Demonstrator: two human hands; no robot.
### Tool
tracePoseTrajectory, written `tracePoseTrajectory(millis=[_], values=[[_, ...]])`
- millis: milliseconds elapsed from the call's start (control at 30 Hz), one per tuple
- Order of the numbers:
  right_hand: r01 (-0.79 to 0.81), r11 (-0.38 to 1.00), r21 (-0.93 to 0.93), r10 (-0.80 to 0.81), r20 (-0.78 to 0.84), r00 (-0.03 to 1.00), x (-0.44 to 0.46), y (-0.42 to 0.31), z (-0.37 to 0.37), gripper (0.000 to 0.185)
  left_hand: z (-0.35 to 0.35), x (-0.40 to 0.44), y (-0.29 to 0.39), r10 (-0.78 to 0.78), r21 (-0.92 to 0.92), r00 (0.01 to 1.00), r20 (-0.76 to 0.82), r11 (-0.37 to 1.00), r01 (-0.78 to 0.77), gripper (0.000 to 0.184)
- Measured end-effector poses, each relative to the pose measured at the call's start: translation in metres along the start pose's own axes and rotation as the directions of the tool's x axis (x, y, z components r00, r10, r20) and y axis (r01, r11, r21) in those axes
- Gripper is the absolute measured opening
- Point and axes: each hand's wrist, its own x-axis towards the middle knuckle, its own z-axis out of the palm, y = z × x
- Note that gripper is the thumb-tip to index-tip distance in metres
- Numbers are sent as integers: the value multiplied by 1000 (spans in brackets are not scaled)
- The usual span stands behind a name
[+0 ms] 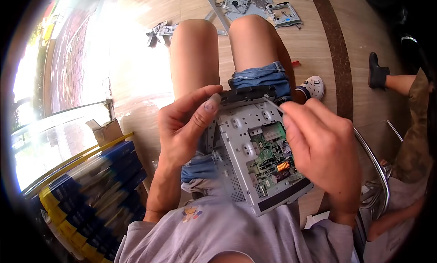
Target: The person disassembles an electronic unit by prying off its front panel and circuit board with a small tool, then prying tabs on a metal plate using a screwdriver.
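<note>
A metal device chassis (234, 147) with a green circuit board (268, 158) and a copper coil (283, 166) showing through its cut-out rests tilted on my lap. Along its far edge runs a black plastic front panel (248, 94). My left hand (182, 126) pinches the left end of this panel between thumb and fingers. In my closed right hand (323, 144) is a screwdriver (273, 103); only its thin metal shaft shows, the handle being hidden in the palm. The shaft's tip is at the panel's right part, where it meets the metal.
Dismantled metal parts (248, 8) and a drive frame (284, 15) lie on the tiled floor beyond my knees, with another mechanism (161, 33) further left. Stacked blue-and-yellow boxes (91, 194) stand at left. Another person's leg (400, 83) and a chrome chair frame (375, 165) are at right.
</note>
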Motion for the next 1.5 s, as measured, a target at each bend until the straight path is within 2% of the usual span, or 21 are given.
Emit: tracePoseTrajectory(millis=[67,100,267,367,567,667,733,833,1000,1067,1133,1267,1367,1467,1500], values=[[-14,999,48,19,-87,996,-1,11,11,14,-3,1,-2,-13,25,1000,0,1000,13,35],[29,994,109,-14,-133,991,1,14,21,13,-8,-1,7,1,71,1000,-22,997,1,35],[54,985,162,-19,-209,978,0,28,32,12,1,-4,5,-6,24,998,-69,1000,8,34],[55,990,129,-37,-131,991,2,27,31,12,-2,-5,1,-29,-4,997,-76,1000,29,34],[71,991,116,-61,-82,995,11,26,34,11,11,-5,-2,-15,-4,986,-165,1000,15,34],[47,992,115,-42,-49,998,14,27,34,18,18,-4,-4,-15,-57,986,-167,998,5,35],[27,993,113,-25,-26,999,16,25,32,18,7,-5,-14,-34,-82,996,-86,996,27,37],[2,995,99,-1,-5,1000,17,20,30,18,13,-1,-12,-39,-181,996,-75,983,25,40],[38,997,62,-38,-7,999,24,16,35,18,5,-2,-18,-71,-59,997,-40,996,69,45],[55,996,76,-55,-8,998,27,18,42,19,7,0,-4,-146,-148,989,-2,978,144,51],[74,997,21,-75,31,997,32,15,36,19,9,2,-1,-196,-201,980,28,959,198,56],[102,994,-40,-99,72,992,38,3,38,22,6,2,6,-276,-179,961,20,945,275,54],[121,980,-161,-91,184,979,45,-5,29,23,5,0,7,-319,-171,948,3,934,315,57],[251,943,-217,-172,329,929,64,-6,20,31,3,-1,2,-305,-183,952,9,936,301,56],[263,935,-239,-160,379,912,67,-9,18,29,2,-4,4,-296,-161,955,11,942,293,56]])
